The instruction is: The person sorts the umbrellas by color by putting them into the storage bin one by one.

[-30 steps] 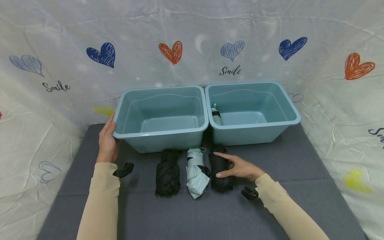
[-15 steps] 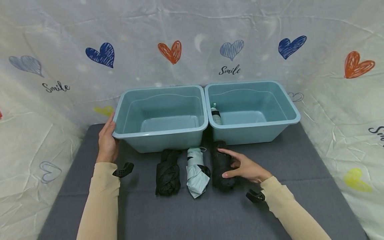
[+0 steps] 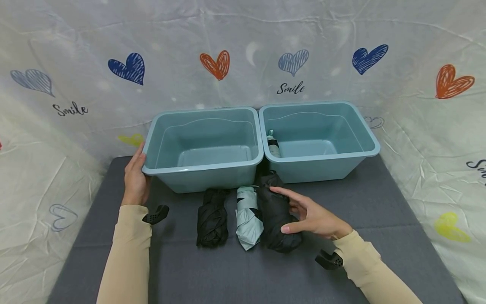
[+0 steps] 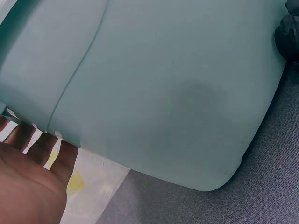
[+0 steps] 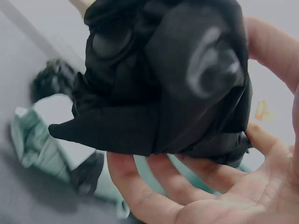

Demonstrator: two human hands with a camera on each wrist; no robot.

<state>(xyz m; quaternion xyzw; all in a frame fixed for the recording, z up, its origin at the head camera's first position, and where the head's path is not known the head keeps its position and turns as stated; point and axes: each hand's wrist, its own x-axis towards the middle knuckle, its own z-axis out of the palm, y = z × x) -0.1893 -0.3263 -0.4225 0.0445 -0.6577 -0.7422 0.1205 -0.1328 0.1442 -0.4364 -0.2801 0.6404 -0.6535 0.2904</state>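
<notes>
My right hand point(image 3: 315, 215) grips a folded black umbrella point(image 3: 275, 219), thumb on the near part and fingers round its far side. In the head view this umbrella slants and overlaps the right edge of a pale mint folded umbrella point(image 3: 248, 219). The right wrist view shows the black umbrella point(image 5: 163, 84) between thumb and fingers, with a loose pointed flap. Another black folded umbrella point(image 3: 212, 221) lies to the left. My left hand point(image 3: 136, 179) rests with straight fingers against the left end of the left light-blue bin point(image 3: 205, 169), fingertips at the rim.
A second light-blue bin point(image 3: 322, 159) stands beside the first, with a pale umbrella with a dark band point(image 3: 273, 145) inside at its left wall. Both bins stand at the back of the grey cloth-covered table point(image 3: 228, 278), before a printed curtain point(image 3: 243, 38).
The right hand has raised the right black umbrella and shifted slightly right. The umbrella now looks bigger and slants, its far end swung left over the mint umbrella's edge. The left hand has stayed put.
</notes>
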